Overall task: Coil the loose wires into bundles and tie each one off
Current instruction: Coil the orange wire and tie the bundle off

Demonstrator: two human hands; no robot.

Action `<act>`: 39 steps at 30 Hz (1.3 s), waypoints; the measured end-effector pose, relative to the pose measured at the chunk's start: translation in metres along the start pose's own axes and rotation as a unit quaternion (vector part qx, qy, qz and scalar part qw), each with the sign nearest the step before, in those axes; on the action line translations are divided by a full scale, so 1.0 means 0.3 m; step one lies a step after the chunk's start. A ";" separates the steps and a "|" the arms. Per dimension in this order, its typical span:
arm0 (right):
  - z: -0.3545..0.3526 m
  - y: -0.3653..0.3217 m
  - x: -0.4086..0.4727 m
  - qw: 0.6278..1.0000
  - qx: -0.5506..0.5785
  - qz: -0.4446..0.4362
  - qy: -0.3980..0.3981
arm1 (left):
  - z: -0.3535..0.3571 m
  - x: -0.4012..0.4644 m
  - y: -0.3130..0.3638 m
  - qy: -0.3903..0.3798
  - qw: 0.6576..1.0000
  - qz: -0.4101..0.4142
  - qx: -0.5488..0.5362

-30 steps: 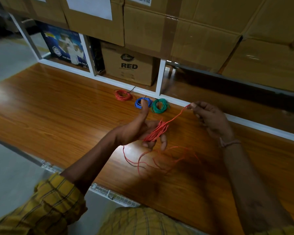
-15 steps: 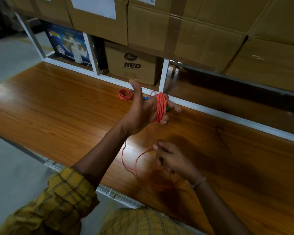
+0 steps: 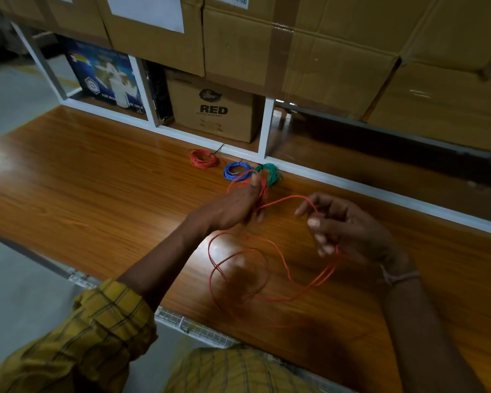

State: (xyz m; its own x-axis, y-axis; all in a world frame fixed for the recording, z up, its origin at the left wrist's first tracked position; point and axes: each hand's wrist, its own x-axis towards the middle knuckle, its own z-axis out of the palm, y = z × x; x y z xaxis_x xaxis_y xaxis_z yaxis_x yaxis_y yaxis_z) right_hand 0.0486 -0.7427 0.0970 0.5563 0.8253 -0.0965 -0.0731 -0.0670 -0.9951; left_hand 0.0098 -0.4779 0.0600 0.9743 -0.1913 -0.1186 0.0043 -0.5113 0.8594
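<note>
The left hand (image 3: 240, 204) is up off the counter (image 3: 97, 177) with its back to the camera, turns of red wire (image 3: 238, 279) wrapped round its fingers, so it looks to be serving as the spool the coil builds on. The right hand (image 3: 343, 225), just right of that left hand, has its fingers curled round a strand that arcs across to the coil, apparently feeding the next turn and keeping the line from kinking. Below and between both hands the loose remainder of the red wire sprawls in wide open loops on the counter, slack enough to draw from, so by my read this bundle is partly wound and not yet tied. Beyond the left hand, against the white shelf frame (image 3: 352, 180), three finished bundles are parked out of the working area: a red bundle (image 3: 203, 158) farthest left, a blue bundle (image 3: 234, 170) and a green bundle (image 3: 271, 173) just behind the fingers. Farther back past the left hand, a brown carton (image 3: 213, 109) reads "RED" under an oval logo too small to read. Left of it stands a blue printed box (image 3: 105, 75) with partial white lettering I can't make out. Big taped cartons (image 3: 309, 46) stack above, carrying a blank white sheet and a barcode sticker.
</note>
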 end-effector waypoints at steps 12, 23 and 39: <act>-0.030 0.196 0.197 0.960 -0.132 -0.029 0.246 | -0.045 -0.038 0.088 -0.304 0.869 0.075 -0.384; 0.139 0.407 0.232 0.958 -0.236 0.012 0.162 | -0.022 0.038 0.103 -0.084 0.835 0.153 -0.522; 0.145 0.223 0.192 0.913 -0.256 0.011 0.318 | 0.019 0.127 -0.127 0.136 0.971 0.030 0.193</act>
State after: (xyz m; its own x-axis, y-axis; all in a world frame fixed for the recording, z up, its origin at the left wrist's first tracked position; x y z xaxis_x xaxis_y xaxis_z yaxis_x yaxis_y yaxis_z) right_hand 0.0398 -0.6753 0.0258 0.9393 0.3392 0.0522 0.2166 -0.4678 -0.8569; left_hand 0.0455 -0.4705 0.0198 0.9938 -0.0286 0.1077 -0.0882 -0.7922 0.6039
